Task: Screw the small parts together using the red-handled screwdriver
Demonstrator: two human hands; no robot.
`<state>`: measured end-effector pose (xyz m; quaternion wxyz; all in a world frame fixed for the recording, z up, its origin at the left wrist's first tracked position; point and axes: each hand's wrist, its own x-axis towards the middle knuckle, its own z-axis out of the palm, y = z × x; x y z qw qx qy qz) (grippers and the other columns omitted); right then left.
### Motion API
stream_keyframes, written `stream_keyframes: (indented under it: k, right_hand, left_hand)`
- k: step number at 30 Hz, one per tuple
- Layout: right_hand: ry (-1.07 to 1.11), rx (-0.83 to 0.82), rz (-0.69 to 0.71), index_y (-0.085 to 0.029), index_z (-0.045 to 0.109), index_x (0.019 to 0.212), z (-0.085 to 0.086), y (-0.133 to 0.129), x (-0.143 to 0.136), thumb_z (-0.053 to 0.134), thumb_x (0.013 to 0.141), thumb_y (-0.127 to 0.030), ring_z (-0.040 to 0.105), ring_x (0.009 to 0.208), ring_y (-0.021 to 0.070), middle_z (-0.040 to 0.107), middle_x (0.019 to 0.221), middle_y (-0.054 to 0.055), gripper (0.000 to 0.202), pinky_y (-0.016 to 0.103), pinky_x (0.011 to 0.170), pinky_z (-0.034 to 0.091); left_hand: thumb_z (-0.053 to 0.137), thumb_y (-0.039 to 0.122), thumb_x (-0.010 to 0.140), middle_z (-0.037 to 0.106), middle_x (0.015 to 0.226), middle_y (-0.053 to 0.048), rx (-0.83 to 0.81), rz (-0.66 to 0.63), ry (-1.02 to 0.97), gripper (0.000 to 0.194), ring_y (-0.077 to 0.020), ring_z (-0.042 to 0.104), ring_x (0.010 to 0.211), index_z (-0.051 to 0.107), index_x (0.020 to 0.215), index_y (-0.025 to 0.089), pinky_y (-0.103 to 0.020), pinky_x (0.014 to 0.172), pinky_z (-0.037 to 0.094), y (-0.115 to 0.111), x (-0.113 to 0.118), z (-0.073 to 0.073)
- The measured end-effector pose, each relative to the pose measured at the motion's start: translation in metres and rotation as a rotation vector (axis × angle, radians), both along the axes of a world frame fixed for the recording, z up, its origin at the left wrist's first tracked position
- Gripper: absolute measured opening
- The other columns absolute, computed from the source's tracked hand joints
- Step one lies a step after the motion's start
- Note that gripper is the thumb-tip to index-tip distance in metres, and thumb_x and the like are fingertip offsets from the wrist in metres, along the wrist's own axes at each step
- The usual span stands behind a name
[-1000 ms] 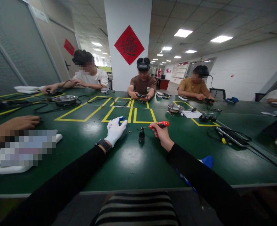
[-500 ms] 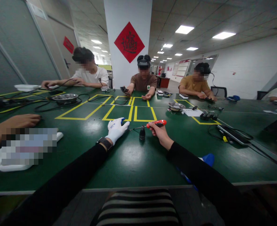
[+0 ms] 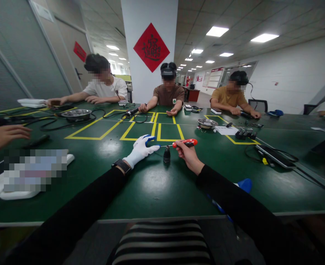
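In the head view my right hand [image 3: 188, 156], bare, is closed around the red and black handle of a screwdriver [image 3: 189, 142]. Its thin shaft points left and passes close by the top of a small black tapered part [image 3: 166, 155] standing upright on the green table. My left hand [image 3: 143, 150] wears a white glove with blue fingertips. Its thumb and fingers are apart, with the thumb beside the screwdriver's tip; whether they touch I cannot tell.
Yellow tape outlines [image 3: 170, 140] mark the green table [image 3: 140, 198]. A metal bowl [image 3: 206, 123], black parts [image 3: 245, 134] and a phone-like device [image 3: 275, 156] lie to the right. A blue and white item [image 3: 244, 186] sits by my right forearm. Co-workers sit around the table.
My left thumb has moved right, closer to the screwdriver's tip. The screwdriver has shifted slightly right. A co-worker's hand at the left has pulled back, and the co-worker opposite has lowered a black tool.
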<state>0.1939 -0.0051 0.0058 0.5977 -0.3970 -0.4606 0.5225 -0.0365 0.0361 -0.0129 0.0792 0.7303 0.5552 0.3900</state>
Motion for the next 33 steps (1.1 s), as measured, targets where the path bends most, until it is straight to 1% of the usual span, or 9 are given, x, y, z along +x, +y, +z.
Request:
stream_keyframes:
  k: [2, 3, 7, 12, 15, 18, 23, 29, 33]
  right_hand:
    - [0.008, -0.002, 0.008, -0.016, 0.066, 0.081, 0.0007, -0.0011, 0.0000, 0.076, 0.068, -0.039, 0.042, 0.042, 0.0040, 0.058, 0.056, -0.004, 0.028, 0.015, 0.036, 0.028]
    - [0.013, -0.003, 0.011, -0.016, 0.066, 0.081, 0.0010, -0.0016, 0.0001, 0.076, 0.068, -0.039, 0.042, 0.042, 0.0041, 0.058, 0.056, -0.005, 0.028, 0.015, 0.036, 0.028]
    - [0.030, -0.001, 0.018, -0.017, 0.065, 0.082, 0.0021, -0.0025, 0.0002, 0.076, 0.068, -0.038, 0.041, 0.042, 0.0042, 0.057, 0.056, -0.005, 0.028, 0.015, 0.037, 0.027]
    - [0.056, 0.018, 0.021, -0.018, 0.063, 0.082, 0.0033, -0.0021, -0.0001, 0.076, 0.068, -0.039, 0.041, 0.043, 0.0048, 0.057, 0.057, -0.005, 0.029, 0.016, 0.037, 0.026]
    - [0.065, 0.035, 0.023, -0.018, 0.062, 0.080, 0.0044, -0.0031, -0.0003, 0.076, 0.068, -0.040, 0.040, 0.043, 0.0050, 0.056, 0.056, -0.005, 0.028, 0.017, 0.037, 0.026]
    - [0.070, 0.047, 0.026, -0.019, 0.061, 0.079, 0.0058, -0.0049, -0.0003, 0.076, 0.068, -0.040, 0.040, 0.043, 0.0050, 0.056, 0.057, -0.005, 0.028, 0.017, 0.038, 0.027]
    - [0.084, 0.052, 0.026, -0.019, 0.061, 0.080, 0.0072, -0.0069, -0.0004, 0.076, 0.068, -0.039, 0.041, 0.044, 0.0054, 0.055, 0.057, -0.005, 0.027, 0.018, 0.038, 0.028]
    - [0.101, 0.052, 0.023, -0.019, 0.060, 0.079, 0.0081, -0.0077, -0.0009, 0.077, 0.067, -0.038, 0.040, 0.044, 0.0053, 0.055, 0.056, -0.005, 0.027, 0.018, 0.038, 0.027]
    - [0.112, 0.060, 0.011, -0.019, 0.060, 0.078, 0.0076, -0.0063, -0.0005, 0.076, 0.068, -0.038, 0.041, 0.043, 0.0056, 0.055, 0.056, -0.005, 0.027, 0.018, 0.038, 0.028]
  left_hand:
    - [0.073, 0.061, 0.062, 0.049, 0.141, -0.007, -0.034, -0.042, 0.100, 0.068, -0.0311, 0.039, 0.135, 0.065, 0.121, 0.028, -0.044, 0.115, 0.027, -0.0018, 0.0010, -0.0006]
    - [0.074, 0.061, 0.062, 0.048, 0.142, -0.006, -0.046, -0.056, 0.135, 0.066, -0.0316, 0.037, 0.136, 0.067, 0.119, 0.029, -0.045, 0.116, 0.025, -0.0028, 0.0011, -0.0007]
    - [0.069, 0.057, 0.069, 0.058, 0.133, -0.005, -0.075, -0.076, 0.159, 0.043, -0.0298, 0.042, 0.133, 0.074, 0.101, 0.029, -0.048, 0.117, 0.019, -0.0059, 0.0009, 0.0018]
    - [0.069, 0.056, 0.068, 0.072, 0.110, -0.003, -0.134, -0.065, 0.069, 0.035, -0.0292, 0.055, 0.119, 0.077, 0.080, 0.025, -0.046, 0.114, 0.025, -0.0072, 0.0000, 0.0062]
    - [0.069, 0.051, 0.069, 0.073, 0.106, -0.002, -0.134, -0.050, 0.007, 0.029, -0.0283, 0.058, 0.114, 0.076, 0.072, 0.024, -0.044, 0.111, 0.029, -0.0070, -0.0015, 0.0065]
    - [0.070, 0.047, 0.069, 0.073, 0.108, -0.002, -0.125, -0.040, -0.033, 0.024, -0.0274, 0.059, 0.112, 0.076, 0.071, 0.024, -0.042, 0.111, 0.030, -0.0069, -0.0023, 0.0061]
    - [0.071, 0.045, 0.068, 0.074, 0.103, -0.001, -0.148, -0.034, -0.036, 0.022, -0.0266, 0.059, 0.113, 0.077, 0.074, 0.025, -0.041, 0.111, 0.029, -0.0071, -0.0018, 0.0055]
    - [0.071, 0.052, 0.067, 0.075, 0.098, 0.000, -0.162, -0.085, 0.035, 0.032, -0.0252, 0.061, 0.111, 0.077, 0.083, 0.026, -0.039, 0.107, 0.035, -0.0068, -0.0020, 0.0076]
    - [0.072, 0.059, 0.063, 0.074, 0.102, -0.002, -0.144, -0.097, 0.058, 0.044, -0.0265, 0.063, 0.105, 0.076, 0.090, 0.025, -0.038, 0.100, 0.042, -0.0068, -0.0024, 0.0088]
